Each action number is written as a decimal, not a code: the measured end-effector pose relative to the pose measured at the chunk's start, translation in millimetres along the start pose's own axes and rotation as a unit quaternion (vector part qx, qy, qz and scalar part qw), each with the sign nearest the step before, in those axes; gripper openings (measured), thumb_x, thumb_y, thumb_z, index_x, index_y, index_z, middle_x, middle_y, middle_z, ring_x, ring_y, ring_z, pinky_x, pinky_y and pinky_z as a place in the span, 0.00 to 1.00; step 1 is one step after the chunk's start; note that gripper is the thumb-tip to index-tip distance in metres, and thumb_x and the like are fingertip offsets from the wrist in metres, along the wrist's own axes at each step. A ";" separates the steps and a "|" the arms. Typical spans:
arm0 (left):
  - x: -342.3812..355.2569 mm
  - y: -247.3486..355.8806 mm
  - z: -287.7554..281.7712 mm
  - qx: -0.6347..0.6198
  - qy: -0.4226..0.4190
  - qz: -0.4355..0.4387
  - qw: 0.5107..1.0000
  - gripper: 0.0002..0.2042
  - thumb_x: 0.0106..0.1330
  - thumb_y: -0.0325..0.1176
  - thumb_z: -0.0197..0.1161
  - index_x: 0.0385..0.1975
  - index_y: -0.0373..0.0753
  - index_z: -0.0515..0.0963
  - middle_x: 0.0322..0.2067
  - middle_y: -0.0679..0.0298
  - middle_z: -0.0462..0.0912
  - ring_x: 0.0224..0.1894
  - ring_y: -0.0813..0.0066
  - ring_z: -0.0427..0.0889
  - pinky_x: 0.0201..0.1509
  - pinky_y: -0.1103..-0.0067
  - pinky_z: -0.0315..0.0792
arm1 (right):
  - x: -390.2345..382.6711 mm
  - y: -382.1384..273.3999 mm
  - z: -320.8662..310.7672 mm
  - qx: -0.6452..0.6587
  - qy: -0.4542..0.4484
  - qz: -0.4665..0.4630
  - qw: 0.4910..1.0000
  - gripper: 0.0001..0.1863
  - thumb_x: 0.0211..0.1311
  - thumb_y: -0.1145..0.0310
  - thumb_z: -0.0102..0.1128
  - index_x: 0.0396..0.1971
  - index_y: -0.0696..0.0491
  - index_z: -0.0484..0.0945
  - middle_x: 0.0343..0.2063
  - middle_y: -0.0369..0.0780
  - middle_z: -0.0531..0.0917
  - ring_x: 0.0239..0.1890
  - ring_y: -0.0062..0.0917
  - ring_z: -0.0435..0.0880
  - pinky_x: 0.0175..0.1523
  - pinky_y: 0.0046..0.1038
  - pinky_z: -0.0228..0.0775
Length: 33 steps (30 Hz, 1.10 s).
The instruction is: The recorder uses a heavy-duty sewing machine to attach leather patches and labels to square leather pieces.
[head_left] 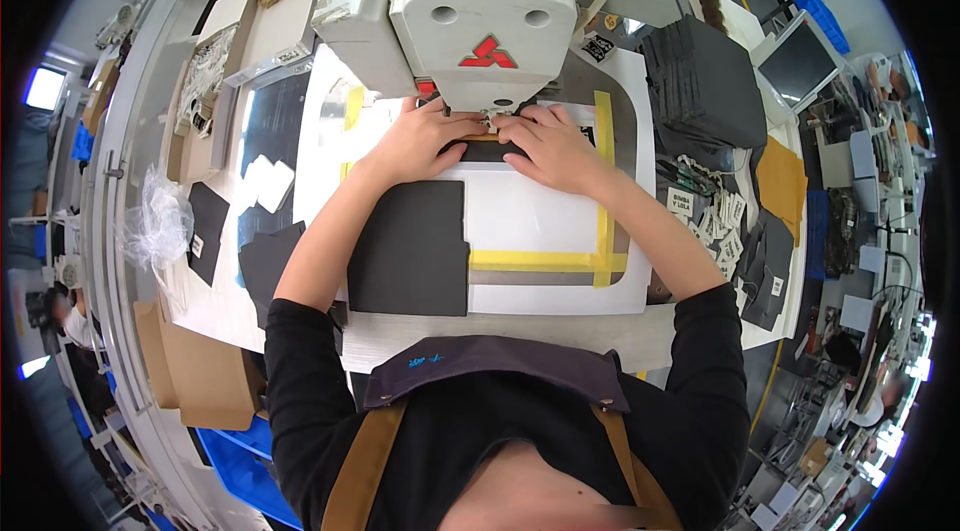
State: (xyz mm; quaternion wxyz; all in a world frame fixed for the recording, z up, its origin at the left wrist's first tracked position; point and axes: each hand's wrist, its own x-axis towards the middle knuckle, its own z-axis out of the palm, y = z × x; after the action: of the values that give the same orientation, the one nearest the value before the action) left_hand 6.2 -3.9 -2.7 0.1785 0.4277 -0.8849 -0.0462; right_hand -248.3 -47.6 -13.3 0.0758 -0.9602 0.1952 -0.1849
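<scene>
Under the head of a white industrial sewing machine (480, 16), both my hands lie on a narrow black piece (484, 152) with a tan-orange strip along its far edge. My left hand (422, 144) presses at its left end, fingers stretched toward the needle area and thumb apart. From the other side my right hand (556, 148) rests with spread fingers on the right end. The exact spot under the presser foot is partly hidden by my fingertips. A flat dark grey panel (408, 249) lies near my left forearm, over a white sheet (540, 211) marked with yellow tape (530, 261).
A tall stack of black pieces (700, 81) stands at the right, beside loose white labels (722, 231) and a mustard cloth (782, 186). Open cardboard boxes (275, 16), white cards (268, 183) and crumpled clear plastic (158, 221) are at the left. A blue bin (245, 471) sits below.
</scene>
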 end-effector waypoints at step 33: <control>-5.5 9.3 18.1 0.050 0.040 -0.033 0.997 0.13 0.63 0.33 0.62 0.47 0.53 0.81 0.52 0.77 0.79 0.50 0.73 0.75 0.60 0.63 0.60 | -1.3 -2.2 7.6 -0.040 0.009 -0.004 0.999 0.13 0.63 0.58 0.58 0.42 0.49 0.74 0.50 0.31 0.79 0.48 0.27 0.72 0.55 0.32 0.60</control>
State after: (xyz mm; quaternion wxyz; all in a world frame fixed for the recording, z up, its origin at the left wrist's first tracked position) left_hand -4.0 4.9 -18.8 0.1900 0.4662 -0.8640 0.0094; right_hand -245.7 -44.5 -20.3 0.0344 -0.9616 0.1993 -0.1856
